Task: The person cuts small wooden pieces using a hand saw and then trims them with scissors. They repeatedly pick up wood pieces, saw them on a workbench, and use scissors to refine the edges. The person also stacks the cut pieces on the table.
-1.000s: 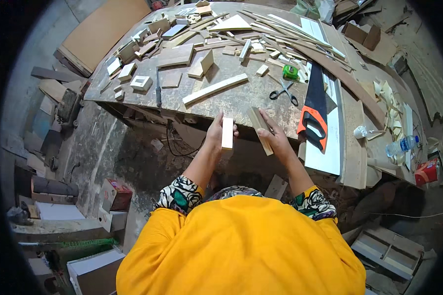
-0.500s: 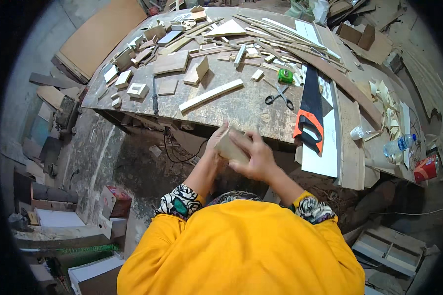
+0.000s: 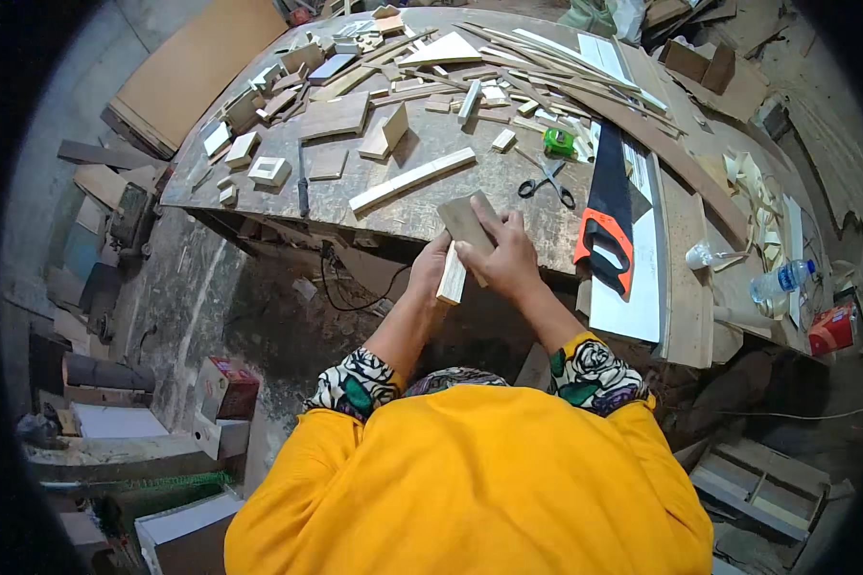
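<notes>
Just off the near edge of the workbench (image 3: 508, 206), my two hands work close together. My left hand (image 3: 428, 272) is closed around a pale wood block (image 3: 453, 278), whose end points down toward me. In my right hand (image 3: 510, 257) is a flat greyish-tan rectangular piece (image 3: 464, 221), gripped between thumb and fingers and set against the block's upper part. Part of the block is hidden behind that piece and my fingers. On the bench just beyond lies a long pale wood strip (image 3: 412, 180).
Right of my hands are scissors (image 3: 548, 184), a green tape measure (image 3: 558, 143) and a handsaw (image 3: 606, 211) with an orange-black handle. Wood offcuts (image 3: 336, 117) cover the bench's far side. A plastic bottle (image 3: 781, 281) lies at the right; a carton (image 3: 228, 391) stands on the floor at left.
My right hand, blurred before, has moved the flat piece up and away from me. The pale block's end now shows below it. My left hand has turned slightly and remains closed.
</notes>
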